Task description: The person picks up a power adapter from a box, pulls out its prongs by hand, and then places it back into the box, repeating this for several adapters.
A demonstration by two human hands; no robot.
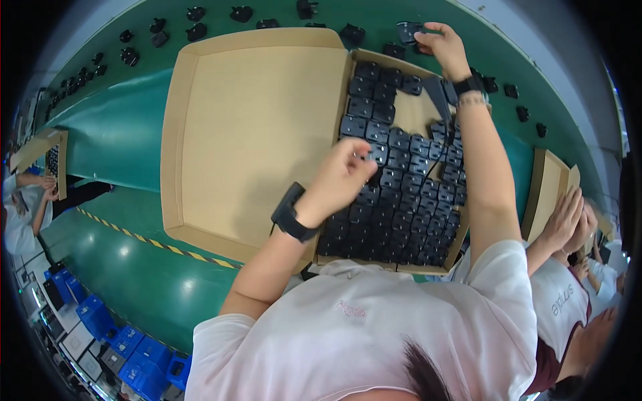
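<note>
My right hand (444, 49) reaches to the far side, its fingers closed on the edge of a black plug adapter (408, 32). My left hand (339, 175) hovers over the left part of an open cardboard box (412, 113), thumb and fingers curled together; whether they hold anything is hidden. Rows of black plug adapters (401, 200) fill most of the box, many with metal pins facing up. Bare cardboard shows in a gap near its far right. A flat black strip with a cord (438, 100) lies across the box beside my right forearm.
The box's wide lid (257, 134) lies folded open to the left. More adapters (196, 31) stand along the green surface (107, 107) at the far side. Co-workers' hands (562, 224) are by a box at right; another person (30, 207) works at far left. Blue bins (144, 374) stand lower left.
</note>
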